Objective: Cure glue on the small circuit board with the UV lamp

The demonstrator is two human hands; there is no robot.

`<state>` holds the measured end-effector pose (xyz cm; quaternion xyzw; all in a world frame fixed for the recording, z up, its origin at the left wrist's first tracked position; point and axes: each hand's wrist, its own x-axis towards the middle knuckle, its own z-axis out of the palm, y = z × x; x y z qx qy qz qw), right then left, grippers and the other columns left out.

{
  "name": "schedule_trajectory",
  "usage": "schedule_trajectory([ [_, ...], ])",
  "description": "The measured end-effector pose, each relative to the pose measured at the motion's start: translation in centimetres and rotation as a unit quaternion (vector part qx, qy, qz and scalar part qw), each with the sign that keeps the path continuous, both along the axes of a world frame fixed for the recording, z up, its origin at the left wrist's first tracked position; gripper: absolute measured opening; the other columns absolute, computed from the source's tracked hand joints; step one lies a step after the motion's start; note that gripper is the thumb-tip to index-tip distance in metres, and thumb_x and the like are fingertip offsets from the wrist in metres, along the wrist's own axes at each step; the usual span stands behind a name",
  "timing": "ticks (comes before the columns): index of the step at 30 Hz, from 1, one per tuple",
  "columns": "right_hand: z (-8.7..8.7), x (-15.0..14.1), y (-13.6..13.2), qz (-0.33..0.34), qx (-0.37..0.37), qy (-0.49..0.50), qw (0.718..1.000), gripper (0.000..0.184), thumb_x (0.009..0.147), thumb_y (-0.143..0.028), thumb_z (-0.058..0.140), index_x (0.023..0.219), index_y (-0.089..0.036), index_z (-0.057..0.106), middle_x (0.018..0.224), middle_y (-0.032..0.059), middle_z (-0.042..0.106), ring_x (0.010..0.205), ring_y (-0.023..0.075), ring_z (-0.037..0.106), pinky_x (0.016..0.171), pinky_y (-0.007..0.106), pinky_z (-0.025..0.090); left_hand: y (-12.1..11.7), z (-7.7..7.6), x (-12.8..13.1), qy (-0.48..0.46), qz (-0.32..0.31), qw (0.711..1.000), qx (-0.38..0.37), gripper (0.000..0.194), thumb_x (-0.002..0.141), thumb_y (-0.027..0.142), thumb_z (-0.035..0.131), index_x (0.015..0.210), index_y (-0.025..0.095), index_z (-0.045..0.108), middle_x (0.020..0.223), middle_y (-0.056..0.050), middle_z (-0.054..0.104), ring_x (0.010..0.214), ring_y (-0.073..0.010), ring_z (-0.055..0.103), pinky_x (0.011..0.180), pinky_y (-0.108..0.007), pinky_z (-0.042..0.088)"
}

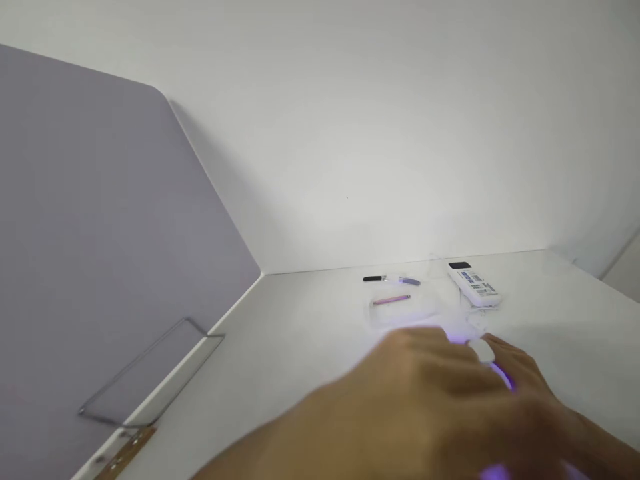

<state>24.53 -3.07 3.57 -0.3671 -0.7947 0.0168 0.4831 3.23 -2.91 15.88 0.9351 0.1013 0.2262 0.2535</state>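
Observation:
My left hand (395,407) fills the lower middle, back up and slightly blurred, its fingers bent and pressed together toward the right. What its fingertips hold is hidden. Just behind it, my right hand (520,367) is closed, partly covered by the left. Between the hands shows a small white lamp (481,351) giving off purple light, apparently gripped by the right hand. Purple glow also falls on the table and under the hands. Beyond them a thin pink stick (391,300) lies on a clear, faint-edged piece.
A white box-shaped device (475,285) with a black end and printed label lies at the back right, cable beside it. Left of it are a black-handled tool (374,279) and a purple-handled one (410,281). A grey panel (100,220) and wire frame (145,360) border the left.

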Motion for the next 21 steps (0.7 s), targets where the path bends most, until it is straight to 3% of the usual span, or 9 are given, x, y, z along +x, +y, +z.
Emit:
schedule_trajectory([
  [2,-0.1,0.1,-0.1,-0.021,-0.025,0.0,0.999,0.028,0.095,-0.037,0.066,0.072,-0.024,0.058,0.052,-0.0018,0.056,0.045,0.0156,0.053,0.038,0.027,0.043,1.1,0.0,-0.3,-0.065,0.062,0.996,0.03,0.022,0.098,0.012,0.042,0.101,0.02,0.062,0.074,0.001,0.068,0.067,-0.0128,0.062,0.069,-0.027,0.049],
  [4,-0.1,0.1,-0.1,-0.036,-0.064,-0.005,0.997,0.03,0.093,-0.038,0.068,0.07,-0.023,0.056,0.053,-0.0038,0.056,0.043,0.0129,0.052,0.038,0.023,0.043,2.8,-0.8,-0.3,-0.053,0.153,0.986,0.046,0.021,0.098,0.015,0.037,0.085,0.02,0.053,0.065,0.003,0.056,0.054,-0.0115,0.048,0.057,-0.026,0.039],
  [7,-0.2,0.1,0.0,-0.042,-0.083,-0.005,0.996,0.034,0.093,-0.041,0.067,0.068,-0.022,0.053,0.054,-0.0041,0.055,0.044,0.0117,0.05,0.039,0.021,0.042,5.1,-4.1,-0.2,0.043,0.25,0.967,0.012,0.026,0.1,0.019,0.033,0.074,0.022,0.036,0.058,0.006,0.036,0.05,-0.0123,0.035,0.052,-0.027,0.028],
  [11,-0.5,0.0,0.1,-0.03,-0.075,-0.006,0.997,0.034,0.093,-0.043,0.068,0.07,-0.021,0.054,0.057,-0.0027,0.057,0.048,0.0121,0.051,0.044,0.022,0.044,5.4,-9.8,-1.1,0.125,0.247,0.961,-0.014,0.034,0.105,0.031,0.032,0.074,0.021,0.039,0.058,0.006,0.036,0.052,-0.014,0.038,0.055,-0.028,0.031],
  [13,-0.6,0.0,0.1,-0.025,-0.068,-0.005,0.997,0.034,0.093,-0.043,0.068,0.071,-0.021,0.055,0.057,-0.0028,0.056,0.049,0.0124,0.05,0.046,0.023,0.044,4.5,-11.6,-2.0,0.138,0.237,0.961,-0.031,0.041,0.108,0.035,0.025,0.077,0.02,0.046,0.064,0.003,0.047,0.057,-0.0151,0.047,0.06,-0.028,0.039],
  [14,-0.7,-0.1,0.1,-0.023,-0.069,-0.004,0.997,0.033,0.093,-0.043,0.067,0.071,-0.021,0.055,0.058,-0.0028,0.056,0.05,0.0125,0.05,0.047,0.023,0.044,4.0,-12.2,-2.5,0.142,0.233,0.961,-0.038,0.041,0.108,0.04,0.028,0.08,0.019,0.05,0.071,0.001,0.054,0.063,-0.0164,0.053,0.063,-0.029,0.043],
  [16,-0.7,-0.1,0.0,-0.02,-0.073,0.001,0.997,0.033,0.093,-0.043,0.068,0.072,-0.021,0.055,0.058,-0.0026,0.056,0.051,0.0129,0.05,0.048,0.023,0.044,3.3,-12.8,-3.1,0.151,0.223,0.96,-0.07,0.036,0.096,0.055,0.055,0.093,0.019,0.059,0.089,-0.002,0.065,0.079,-0.021,0.061,0.073,-0.032,0.05],
  [18,-0.7,-0.2,0.0,-0.021,-0.08,0.007,0.997,0.033,0.093,-0.043,0.068,0.072,-0.021,0.056,0.059,-0.0025,0.056,0.051,0.0131,0.051,0.048,0.023,0.044,2.9,-13.1,-3.4,0.146,0.243,0.955,-0.084,0.059,0.072,0.06,0.081,0.113,0.021,0.063,0.109,-0.006,0.067,0.097,-0.0279,0.063,0.089,-0.042,0.052],
  [21,-0.8,-0.2,0.1,-0.026,-0.095,0.017,0.995,0.033,0.092,-0.043,0.069,0.073,-0.02,0.056,0.059,-0.0026,0.057,0.052,0.0128,0.052,0.047,0.022,0.044,2.7,-13.8,-3.0,0.119,0.215,0.966,-0.076,0.055,0.072,0.054,0.085,0.112,0.022,0.067,0.112,-0.01,0.068,0.102,-0.0298,0.062,0.09,-0.042,0.053],
])
